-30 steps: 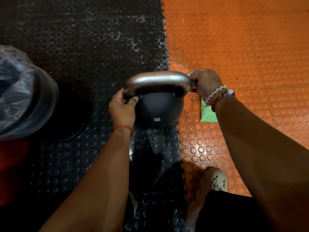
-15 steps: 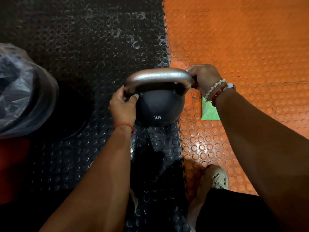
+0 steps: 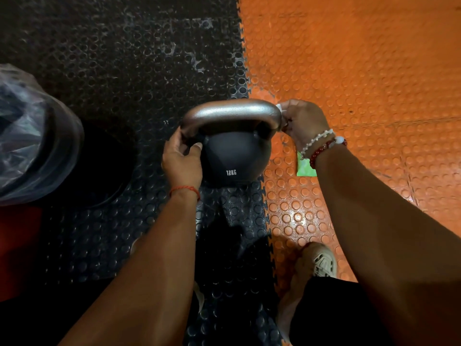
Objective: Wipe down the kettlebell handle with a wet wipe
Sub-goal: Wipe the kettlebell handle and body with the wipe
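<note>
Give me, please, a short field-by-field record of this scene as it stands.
kettlebell: black, marked 12KG, upright on the black mat, at its edge with the orange mat
handle: silver, arched over the ball
left hand: grips the handle's left end
right hand: holds a white wet wipe against the handle's right end
green packet: on the orange mat, partly behind the right wrist
bin: bag-lined, far left

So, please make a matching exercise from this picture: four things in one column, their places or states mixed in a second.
1 left hand
2 right hand
3 flat green packet
4 round black kettlebell body

a lies on the orange floor mat
b marked 12KG
c grips the silver metal handle with bare fingers
d holds a white wet wipe against that handle

Pairs: 1-c; 2-d; 3-a; 4-b
</note>
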`<state>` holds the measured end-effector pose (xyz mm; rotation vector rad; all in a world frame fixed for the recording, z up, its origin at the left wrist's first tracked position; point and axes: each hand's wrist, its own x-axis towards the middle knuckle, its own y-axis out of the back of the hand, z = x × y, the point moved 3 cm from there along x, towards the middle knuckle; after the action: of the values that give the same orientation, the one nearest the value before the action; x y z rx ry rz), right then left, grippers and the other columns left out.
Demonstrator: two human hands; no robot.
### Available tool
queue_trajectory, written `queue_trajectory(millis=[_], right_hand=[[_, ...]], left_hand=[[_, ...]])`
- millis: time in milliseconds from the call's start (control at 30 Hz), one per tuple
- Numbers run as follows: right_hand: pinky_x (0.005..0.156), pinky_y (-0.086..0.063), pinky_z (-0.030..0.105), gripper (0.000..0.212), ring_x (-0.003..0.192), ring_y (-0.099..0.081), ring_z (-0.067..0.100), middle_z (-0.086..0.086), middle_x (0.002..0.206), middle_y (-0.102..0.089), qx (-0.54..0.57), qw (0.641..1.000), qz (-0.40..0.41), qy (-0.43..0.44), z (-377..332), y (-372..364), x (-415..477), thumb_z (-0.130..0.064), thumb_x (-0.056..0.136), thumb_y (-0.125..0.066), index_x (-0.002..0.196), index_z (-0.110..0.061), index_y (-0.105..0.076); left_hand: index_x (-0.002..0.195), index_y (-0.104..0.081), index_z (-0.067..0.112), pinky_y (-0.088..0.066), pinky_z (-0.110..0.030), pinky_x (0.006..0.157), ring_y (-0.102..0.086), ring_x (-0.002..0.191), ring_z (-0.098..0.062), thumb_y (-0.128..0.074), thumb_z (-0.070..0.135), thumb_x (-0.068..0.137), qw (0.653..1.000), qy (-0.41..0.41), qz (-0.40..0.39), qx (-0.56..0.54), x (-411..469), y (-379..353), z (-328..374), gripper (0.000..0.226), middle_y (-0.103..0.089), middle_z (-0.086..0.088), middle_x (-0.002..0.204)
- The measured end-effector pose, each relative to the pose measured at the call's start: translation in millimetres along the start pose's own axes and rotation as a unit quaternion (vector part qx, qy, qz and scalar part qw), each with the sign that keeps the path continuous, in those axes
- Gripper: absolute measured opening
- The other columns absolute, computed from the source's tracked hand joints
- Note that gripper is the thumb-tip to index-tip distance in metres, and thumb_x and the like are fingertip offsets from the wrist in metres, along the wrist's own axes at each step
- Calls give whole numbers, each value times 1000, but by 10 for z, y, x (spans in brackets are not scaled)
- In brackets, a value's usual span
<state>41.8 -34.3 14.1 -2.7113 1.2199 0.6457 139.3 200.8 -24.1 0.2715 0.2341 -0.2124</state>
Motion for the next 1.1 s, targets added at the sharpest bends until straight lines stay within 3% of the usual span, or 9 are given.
queue_trajectory(millis=[100,167,267,433,633,733,833,967,1100], right_hand=[[45,-35,20,29,41,-43,10,0,44,-53,24,999,-25,8,-96,-29,18,5,69,-43,58,-10,-65],[47,-37,19,27,44,-46,10,-3,46,-56,-27,998,-42,24,-128,-31,50,4,72,-45,61,-12,-64],[57,-37,24,15,55,-48,14,0,59,-57,-64,997,-53,7,-186,-57,80,-11,65,-52,62,-16,-66],[40,-33,12,32,40,-45,4,-6,49,-57,-56,996,-72,12,-278,-127,87,-14,87,-40,57,-8,-48],[62,-36,26,42,45,-52,5,-3,49,-63,-4,997,-75,-14,-256,-108,35,-21,97,-23,75,-8,-56],[71,-33,30,56,61,-55,6,-1,65,-69,30,996,-80,-34,-122,-45,-12,-33,93,-21,87,-1,-66],[85,-32,41,61,87,-52,15,-2,94,-67,112,987,32,-112,191,93,-20,-47,77,-33,115,-11,-64],[104,-29,53,48,122,-49,24,6,124,-60,198,957,62,-200,589,40,-194,-44,83,-36,118,-21,-59],[79,-46,39,18,94,-58,22,7,99,-65,217,956,86,-178,630,-143,-336,-29,76,-54,83,-15,-62]], left_hand=[[115,-62,12,-50,-12,81,-61,88,-2,-63,0,85,995,5,102,-21,-201,31,-32,32,-62,-14,116],[102,-63,19,-53,-22,79,-61,80,-9,-61,8,83,992,-4,128,-21,-388,30,-63,22,-64,-20,106],[92,-69,21,-55,-40,81,-63,80,-18,-58,17,80,993,-74,68,55,-614,-88,-10,17,-64,-7,96],[116,-69,15,-45,-34,97,-58,101,-27,-58,14,86,972,-166,-31,161,-594,-407,299,32,-64,-3,112],[124,-64,14,-39,-36,100,-48,113,-30,-55,9,91,929,-217,-128,270,-442,-704,508,34,-65,-7,121],[120,-66,15,-40,-38,100,-48,118,-32,-50,6,93,918,-221,-157,289,-405,-816,576,33,-65,-6,124],[119,-67,15,-38,-35,101,-47,120,-31,-47,5,93,921,-203,-157,294,-386,-820,606,34,-66,-6,123],[118,-67,11,-39,-36,102,-48,121,-31,-48,6,94,923,-190,-159,295,-402,-810,622,32,-66,-10,121],[113,-69,8,-40,-36,101,-52,118,-30,-51,12,95,931,-176,-153,282,-371,-832,615,25,-67,-13,117]])
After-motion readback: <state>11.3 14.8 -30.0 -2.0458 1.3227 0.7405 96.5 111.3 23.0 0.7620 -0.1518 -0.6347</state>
